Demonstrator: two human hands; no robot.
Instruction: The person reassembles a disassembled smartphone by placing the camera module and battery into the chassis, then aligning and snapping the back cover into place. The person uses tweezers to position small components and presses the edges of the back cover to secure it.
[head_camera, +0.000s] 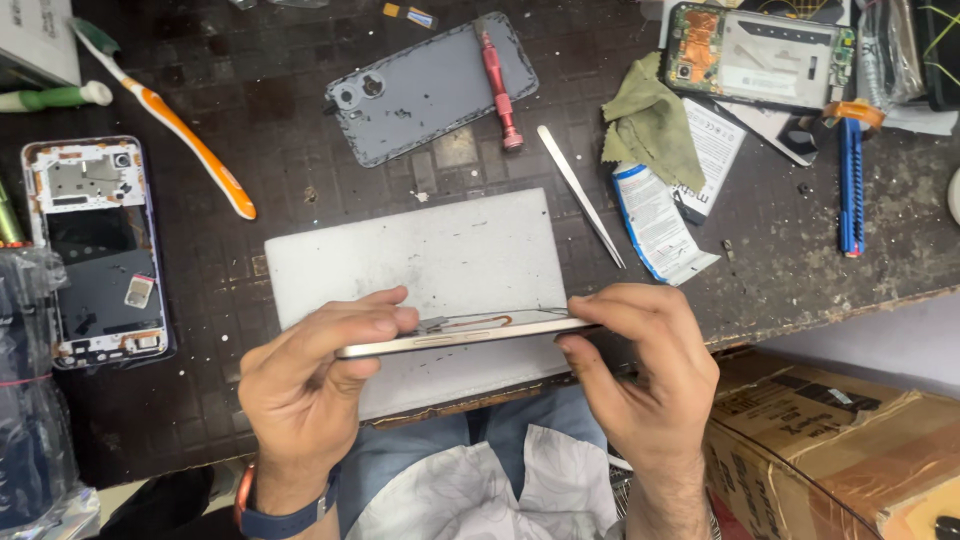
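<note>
Two hands grip one phone (470, 335) edge-on above the white pad (420, 260) at the near edge of the tabletop (300, 180). The left hand (305, 385) has its fingers closed around the phone's left end; the right hand (645, 370) pinches the right end, thumb beneath. A narrow gap appears to show along the upper seam. Risk: uneven twisting or bending force could crack the panel or tear a ribbon cable inside, if one bridges the gap. Risk: the phone overhangs the lap, so a slipping grip could drop it past the tabletop edge. Tweezers (580, 195), a red screwdriver (497, 85) and a grey back cover (430, 90) lie well apart.
</note>
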